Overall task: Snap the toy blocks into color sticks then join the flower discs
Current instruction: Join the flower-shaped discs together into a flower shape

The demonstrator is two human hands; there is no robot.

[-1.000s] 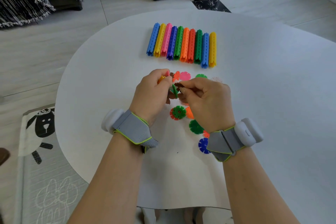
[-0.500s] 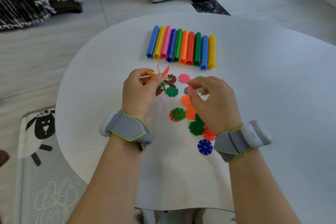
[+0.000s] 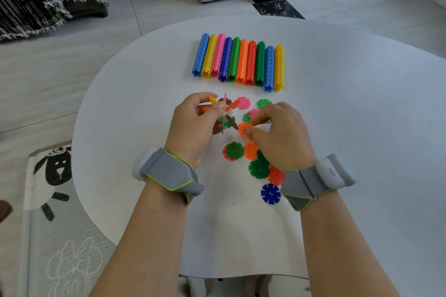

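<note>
Leftward, disc cluster; rightward, orange disc

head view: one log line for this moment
phase: joining discs | left hand: holds disc cluster | right hand: pinches orange disc | color sticks: finished, in a row

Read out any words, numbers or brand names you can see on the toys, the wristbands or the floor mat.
No text can be read anywhere in this view.
The sticks, discs and wristbands show no print.
The floor mat has only drawings, a sheep and a rabbit outline, no letters.
</note>
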